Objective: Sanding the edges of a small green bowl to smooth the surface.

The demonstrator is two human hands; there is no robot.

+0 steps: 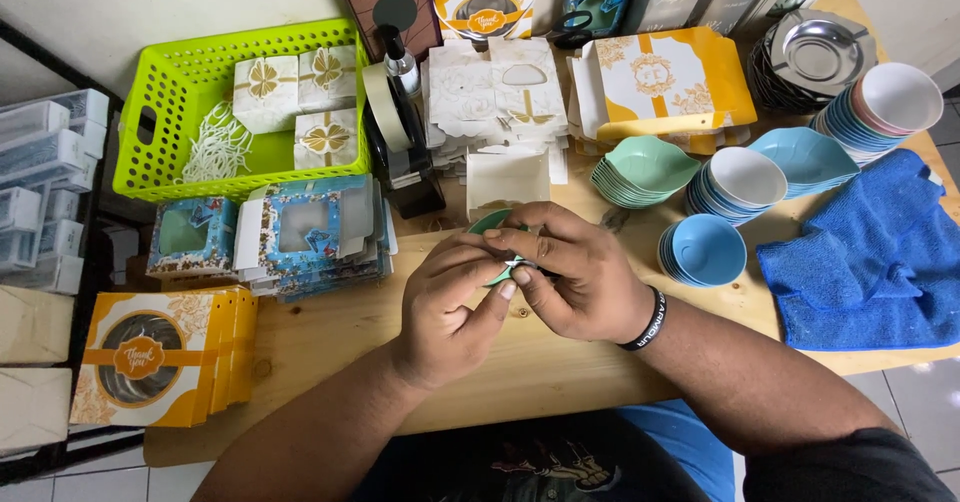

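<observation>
A lime green basket (160,97) sits at the back left of the wooden table (330,332), holding small white boxes with gold bows (296,97); in front of it lie flat blue window boxes (300,232) and, nearer the edge, a stack of orange window boxes (160,357); a tape dispenser (400,142) stands beside the basket; stacks of green dishes (645,170), blue bowls (705,250) and metal plates (815,57) crowd the right; a blue cloth (870,257) lies at the far right.

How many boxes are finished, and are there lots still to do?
Three closed white boxes with gold bows sit in the green basket. The left hand and right hand hold a small green dish. Stacks of flat boxes and dishes are still waiting, so plenty seems left.
</observation>
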